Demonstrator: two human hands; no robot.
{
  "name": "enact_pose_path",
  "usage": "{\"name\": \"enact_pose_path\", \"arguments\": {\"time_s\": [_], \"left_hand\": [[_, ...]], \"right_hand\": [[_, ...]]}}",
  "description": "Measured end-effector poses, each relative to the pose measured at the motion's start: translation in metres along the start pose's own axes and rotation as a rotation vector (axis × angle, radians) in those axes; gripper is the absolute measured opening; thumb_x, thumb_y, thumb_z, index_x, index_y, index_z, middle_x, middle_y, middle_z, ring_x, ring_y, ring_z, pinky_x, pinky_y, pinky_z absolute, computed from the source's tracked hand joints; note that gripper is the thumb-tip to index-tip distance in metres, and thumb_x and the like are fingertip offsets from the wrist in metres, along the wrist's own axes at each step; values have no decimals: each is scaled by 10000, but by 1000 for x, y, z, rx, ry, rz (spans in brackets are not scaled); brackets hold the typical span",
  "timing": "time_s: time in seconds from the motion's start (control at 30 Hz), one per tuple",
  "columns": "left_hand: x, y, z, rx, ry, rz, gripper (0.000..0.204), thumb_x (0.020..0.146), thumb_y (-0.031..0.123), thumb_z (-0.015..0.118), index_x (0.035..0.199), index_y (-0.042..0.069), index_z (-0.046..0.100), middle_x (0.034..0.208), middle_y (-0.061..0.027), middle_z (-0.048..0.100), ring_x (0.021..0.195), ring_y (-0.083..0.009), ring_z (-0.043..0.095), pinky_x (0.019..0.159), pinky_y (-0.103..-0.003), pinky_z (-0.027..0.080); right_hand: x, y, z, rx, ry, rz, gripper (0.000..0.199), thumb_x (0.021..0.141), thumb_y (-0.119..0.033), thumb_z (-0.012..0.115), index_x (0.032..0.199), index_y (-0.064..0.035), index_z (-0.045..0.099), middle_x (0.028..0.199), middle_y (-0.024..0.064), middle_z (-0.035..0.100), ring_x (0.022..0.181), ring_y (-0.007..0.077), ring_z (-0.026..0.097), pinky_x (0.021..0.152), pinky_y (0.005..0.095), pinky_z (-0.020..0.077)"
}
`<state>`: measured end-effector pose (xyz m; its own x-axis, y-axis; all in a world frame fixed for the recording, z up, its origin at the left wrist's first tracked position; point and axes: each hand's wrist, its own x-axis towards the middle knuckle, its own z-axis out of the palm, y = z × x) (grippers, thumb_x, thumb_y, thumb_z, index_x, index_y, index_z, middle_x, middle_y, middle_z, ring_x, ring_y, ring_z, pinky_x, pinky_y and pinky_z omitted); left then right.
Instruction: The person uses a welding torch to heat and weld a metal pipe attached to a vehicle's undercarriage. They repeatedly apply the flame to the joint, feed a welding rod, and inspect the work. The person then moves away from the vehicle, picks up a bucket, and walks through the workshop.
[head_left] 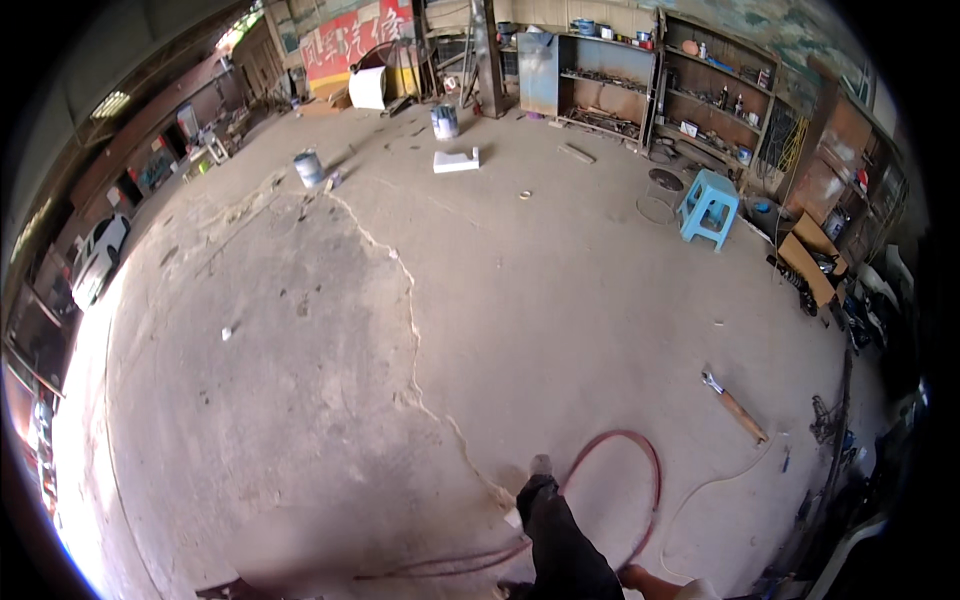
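Note:
At the lower edge, part of my right hand [634, 577] shows beside my dark-trousered leg [560, 545]. Its fingers are hidden behind the leg, so I cannot tell what it holds, if anything. My left hand is out of sight. A dark red hose [657, 480] loops over the concrete floor around my foot [541, 466] and passes behind the leg. To the right lies a tool with a shiny metal head and a wooden handle [738, 412]. A thin pale cord [690, 497] curves between that tool and my right hand.
Ahead stand two paint-spattered buckets [309, 168] [444, 122] and a white angular piece [457, 161]. A blue plastic stool [709, 208] is at the right, near cluttered shelves [715, 95] and torn cardboard [808, 262]. A long crack [411, 310] crosses the floor. A car [100, 258] is far left.

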<state>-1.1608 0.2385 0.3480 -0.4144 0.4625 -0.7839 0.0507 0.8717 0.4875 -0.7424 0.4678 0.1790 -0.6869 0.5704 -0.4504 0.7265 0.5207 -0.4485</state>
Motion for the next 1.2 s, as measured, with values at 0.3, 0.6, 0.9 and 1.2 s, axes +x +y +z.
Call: {"name": "enact_pose_path", "arguments": {"time_s": [0.3,0.6,0.9,1.2], "left_hand": [[168,278,-139,7,114,215,445,890,339,572,1154,-18,568,1041,-197,637,1023,-278,591,854,-396,492],[257,440,-234,-14,122,244,426,890,330,568,1138,-15,573,1026,-191,639,1005,-274,593,841,-394,492],[437,572,-323,29,-15,355,407,890,322,563,1122,-12,579,1012,-184,641,988,-270,595,828,-391,492],[556,785,-459,217,-102,592,388,890,313,559,1106,-9,584,998,-177,643,971,-267,597,815,-389,492]], "right_hand": [[273,35,-127,390,-276,451,322,891,-255,491,1074,-14,602,886,117,693,725,201,668,687,336,531],[475,-55,-415,683,146,489,286,936,-206,410,1017,-15,606,830,91,679,739,193,653,678,328,527],[622,48,-377,-291,-172,40,271,894,-258,451,896,-71,647,848,109,674,815,228,657,744,401,523],[749,-100,-553,700,-20,679,358,925,-230,431,1101,32,601,878,135,681,778,230,672,735,352,536]]}}
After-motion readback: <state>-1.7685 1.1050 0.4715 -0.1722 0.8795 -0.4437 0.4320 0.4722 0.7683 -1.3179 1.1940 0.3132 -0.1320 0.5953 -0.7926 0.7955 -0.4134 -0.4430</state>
